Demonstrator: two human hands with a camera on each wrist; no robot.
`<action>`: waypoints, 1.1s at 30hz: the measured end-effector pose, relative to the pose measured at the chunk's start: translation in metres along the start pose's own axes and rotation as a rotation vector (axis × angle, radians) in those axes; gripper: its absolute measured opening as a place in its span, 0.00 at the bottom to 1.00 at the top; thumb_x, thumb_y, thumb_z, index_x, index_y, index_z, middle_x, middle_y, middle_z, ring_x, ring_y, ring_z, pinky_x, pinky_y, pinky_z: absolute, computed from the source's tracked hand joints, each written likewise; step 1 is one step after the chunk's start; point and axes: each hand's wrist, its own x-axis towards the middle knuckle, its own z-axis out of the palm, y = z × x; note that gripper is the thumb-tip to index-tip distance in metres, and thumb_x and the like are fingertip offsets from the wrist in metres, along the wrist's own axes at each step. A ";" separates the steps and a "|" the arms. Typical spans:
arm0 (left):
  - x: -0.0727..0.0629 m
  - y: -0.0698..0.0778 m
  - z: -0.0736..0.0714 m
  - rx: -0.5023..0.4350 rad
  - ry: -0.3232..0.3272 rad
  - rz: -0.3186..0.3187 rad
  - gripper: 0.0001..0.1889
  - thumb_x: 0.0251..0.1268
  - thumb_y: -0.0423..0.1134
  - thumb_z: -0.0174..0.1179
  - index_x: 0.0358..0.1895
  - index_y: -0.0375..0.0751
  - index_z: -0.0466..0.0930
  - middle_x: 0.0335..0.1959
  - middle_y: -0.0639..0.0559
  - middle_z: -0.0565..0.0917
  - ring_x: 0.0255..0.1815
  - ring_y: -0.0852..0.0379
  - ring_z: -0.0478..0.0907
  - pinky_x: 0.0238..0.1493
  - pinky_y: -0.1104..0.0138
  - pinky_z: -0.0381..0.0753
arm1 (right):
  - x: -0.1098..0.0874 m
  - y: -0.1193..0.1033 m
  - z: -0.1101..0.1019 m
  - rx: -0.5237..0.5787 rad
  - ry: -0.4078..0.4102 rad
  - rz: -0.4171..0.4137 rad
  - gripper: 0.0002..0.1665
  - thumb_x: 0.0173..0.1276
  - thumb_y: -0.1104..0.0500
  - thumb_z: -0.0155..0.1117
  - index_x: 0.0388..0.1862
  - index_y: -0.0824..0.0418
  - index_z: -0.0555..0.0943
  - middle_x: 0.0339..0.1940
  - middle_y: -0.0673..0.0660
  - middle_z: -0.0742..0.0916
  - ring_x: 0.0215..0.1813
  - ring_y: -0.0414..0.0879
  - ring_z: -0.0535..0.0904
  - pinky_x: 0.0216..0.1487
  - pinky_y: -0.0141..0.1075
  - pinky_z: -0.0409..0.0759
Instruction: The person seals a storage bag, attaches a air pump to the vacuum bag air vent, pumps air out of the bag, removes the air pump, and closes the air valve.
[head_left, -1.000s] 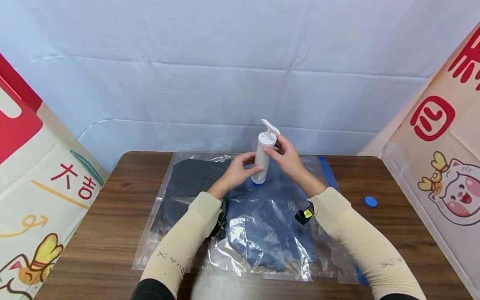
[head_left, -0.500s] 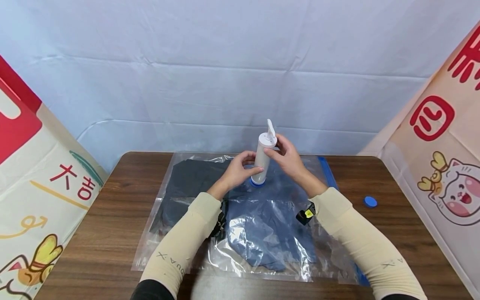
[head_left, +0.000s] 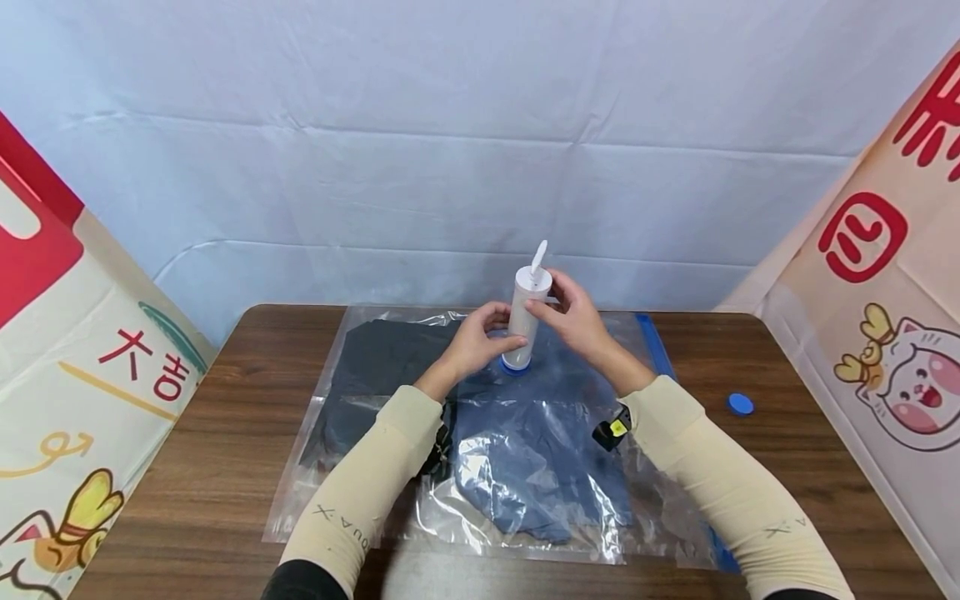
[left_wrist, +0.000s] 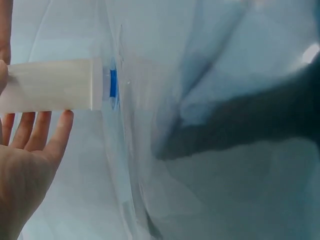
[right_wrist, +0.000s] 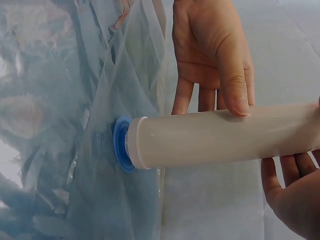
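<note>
A white hand vacuum pump (head_left: 521, 329) stands nearly upright, tilted a little, in the head view. Its base meets the blue valve (right_wrist: 121, 144) of a clear storage bag (head_left: 442, 508). My left hand (head_left: 474, 343) holds the lower barrel between thumb and fingers. Higher up, just under the cap, my right hand (head_left: 577, 321) grips the barrel with thumb in front and fingers behind. The pump's handle (head_left: 539, 255) sits low over the cap. Inside the bag lie dark folded cloth (head_left: 397, 354) and blue cloth (head_left: 525, 467).
A round blue cap (head_left: 740, 404) lies on the wooden table (head_left: 191, 467) right of the bag. Along the bag's right side runs a blue strip (head_left: 657, 348). A pale cloth backdrop (head_left: 420, 167) hangs behind the table, with printed banners at both sides.
The pump has turned about its long axis, so its handle shows narrow, end toward the back, instead of slanting down to the right. Both hands stay almost in place on the barrel.
</note>
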 end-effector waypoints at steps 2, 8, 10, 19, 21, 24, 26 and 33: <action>0.000 0.000 0.000 -0.009 -0.006 -0.016 0.27 0.63 0.32 0.72 0.63 0.31 0.73 0.60 0.36 0.79 0.63 0.41 0.78 0.63 0.55 0.79 | 0.000 0.001 0.000 -0.005 0.000 -0.001 0.29 0.73 0.71 0.62 0.71 0.71 0.69 0.63 0.68 0.78 0.59 0.41 0.75 0.60 0.41 0.76; 0.000 -0.001 0.001 -0.011 -0.006 -0.028 0.25 0.64 0.32 0.72 0.60 0.31 0.72 0.59 0.37 0.79 0.63 0.43 0.78 0.60 0.62 0.81 | 0.001 0.001 0.001 0.009 -0.015 -0.012 0.30 0.72 0.72 0.62 0.71 0.73 0.68 0.62 0.67 0.78 0.59 0.41 0.75 0.58 0.35 0.77; 0.000 -0.001 0.001 -0.005 -0.003 -0.022 0.25 0.64 0.32 0.71 0.60 0.32 0.73 0.59 0.37 0.80 0.62 0.43 0.78 0.59 0.61 0.82 | 0.000 0.001 0.001 0.018 -0.016 -0.015 0.30 0.72 0.73 0.61 0.71 0.73 0.68 0.63 0.68 0.78 0.59 0.40 0.75 0.58 0.34 0.76; 0.000 0.000 0.003 0.003 0.008 -0.033 0.26 0.64 0.33 0.72 0.62 0.32 0.72 0.60 0.37 0.79 0.63 0.42 0.78 0.59 0.61 0.82 | 0.000 -0.002 0.002 0.008 -0.020 0.011 0.29 0.72 0.71 0.63 0.70 0.72 0.68 0.62 0.66 0.78 0.59 0.42 0.75 0.59 0.38 0.77; 0.000 0.000 0.003 -0.005 0.013 -0.033 0.25 0.64 0.32 0.72 0.60 0.31 0.72 0.59 0.37 0.80 0.62 0.42 0.78 0.59 0.60 0.81 | 0.000 -0.003 0.002 0.019 -0.025 0.009 0.30 0.72 0.71 0.62 0.71 0.72 0.67 0.63 0.67 0.78 0.59 0.42 0.75 0.59 0.38 0.77; 0.000 0.000 0.002 0.005 0.013 -0.018 0.24 0.64 0.33 0.72 0.60 0.31 0.75 0.58 0.37 0.81 0.61 0.43 0.79 0.60 0.61 0.81 | -0.001 -0.004 0.002 0.038 -0.024 0.007 0.31 0.72 0.73 0.61 0.71 0.74 0.66 0.64 0.69 0.77 0.59 0.41 0.75 0.60 0.37 0.75; 0.000 0.000 0.001 0.024 0.008 -0.007 0.24 0.65 0.34 0.71 0.62 0.32 0.76 0.58 0.39 0.82 0.61 0.45 0.79 0.61 0.61 0.80 | -0.001 -0.004 0.001 0.036 -0.016 0.003 0.30 0.72 0.73 0.60 0.71 0.74 0.66 0.64 0.70 0.77 0.58 0.39 0.75 0.60 0.36 0.75; -0.001 -0.001 0.001 -0.023 0.018 -0.022 0.28 0.63 0.33 0.72 0.63 0.33 0.72 0.60 0.37 0.80 0.63 0.43 0.78 0.60 0.60 0.81 | 0.001 -0.001 0.002 -0.013 0.016 0.017 0.27 0.72 0.72 0.63 0.68 0.73 0.70 0.60 0.67 0.80 0.57 0.39 0.76 0.58 0.37 0.76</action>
